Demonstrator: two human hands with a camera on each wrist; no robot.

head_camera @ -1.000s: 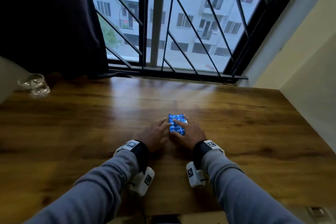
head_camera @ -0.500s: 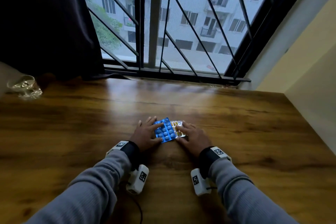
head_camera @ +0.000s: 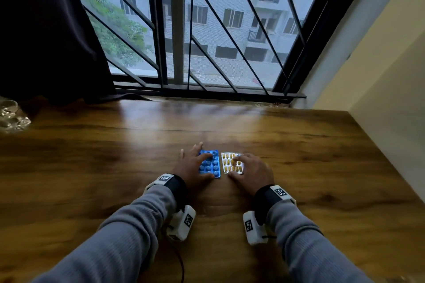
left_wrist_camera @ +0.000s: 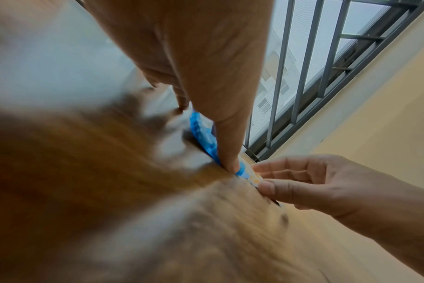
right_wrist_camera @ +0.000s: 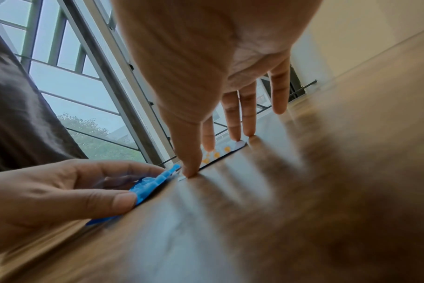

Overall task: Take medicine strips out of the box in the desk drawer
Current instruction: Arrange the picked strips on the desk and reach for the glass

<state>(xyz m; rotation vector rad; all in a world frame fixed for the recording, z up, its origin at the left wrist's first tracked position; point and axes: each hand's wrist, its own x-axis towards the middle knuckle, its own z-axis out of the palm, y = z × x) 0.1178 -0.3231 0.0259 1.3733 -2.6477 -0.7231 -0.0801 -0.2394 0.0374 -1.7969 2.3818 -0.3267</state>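
Two medicine strips lie flat, side by side, on the wooden desk point(head_camera: 92, 167). The blue strip point(head_camera: 209, 165) is on the left, with my left hand point(head_camera: 192, 165) resting on it: fingers across its top, thumb at its near edge. The silver strip of yellow pills point(head_camera: 230, 163) is on the right, and my right hand point(head_camera: 250, 170) touches it with straight fingertips and thumb. The right wrist view shows the blue strip point(right_wrist_camera: 148, 185) under the left hand point(right_wrist_camera: 48, 191) and the yellow-pill strip point(right_wrist_camera: 220, 153) beneath the right fingers. No box or drawer is in view.
A glass point(head_camera: 9, 115) stands at the desk's far left, beside a dark curtain point(head_camera: 46, 30). A barred window point(head_camera: 207, 30) runs along the back edge. A cream wall point(head_camera: 379, 76) borders the desk on the right.
The two strips were stacked under both hands. Now they lie apart, the blue one slid left with my left hand and the yellow-pill one slid right with my right hand.
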